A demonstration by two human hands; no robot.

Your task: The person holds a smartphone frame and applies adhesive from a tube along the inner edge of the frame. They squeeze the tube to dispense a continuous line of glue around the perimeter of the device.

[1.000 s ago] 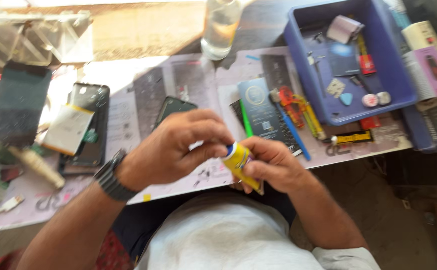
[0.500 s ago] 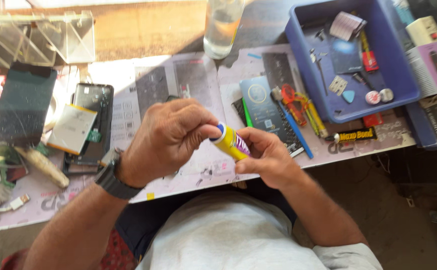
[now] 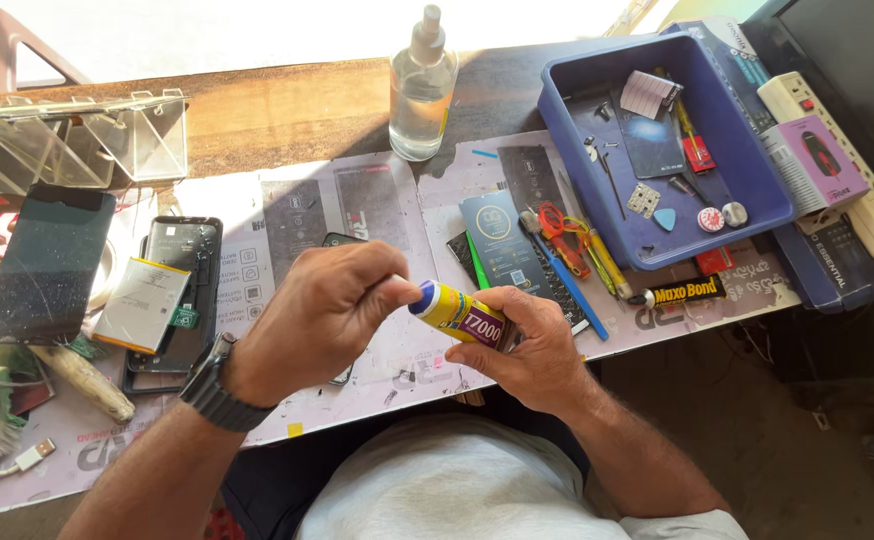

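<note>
**Cap end of the glue tube pinched between two hands**

The fingers (image 3: pixel 389 285) of the left hand (image 3: pixel 317 320) are pinched narrow on the blue cap end of a small yellow glue tube (image 3: pixel 462 315), while the right hand (image 3: pixel 527 345) wraps the tube's body, holding it tilted at the centre of the frame, above the near edge of the bench (image 3: pixel 257 110). Judged from this grip, the cap is being turned; whether on or off cannot be told. A steady tube and a light twist seem called for. Just beyond lie an opened phone (image 3: pixel 172 290) at left, a clear spray bottle (image 3: pixel 422 95) at top, and a blue tray (image 3: pixel 657 150) of small tools at upper right.
</note>
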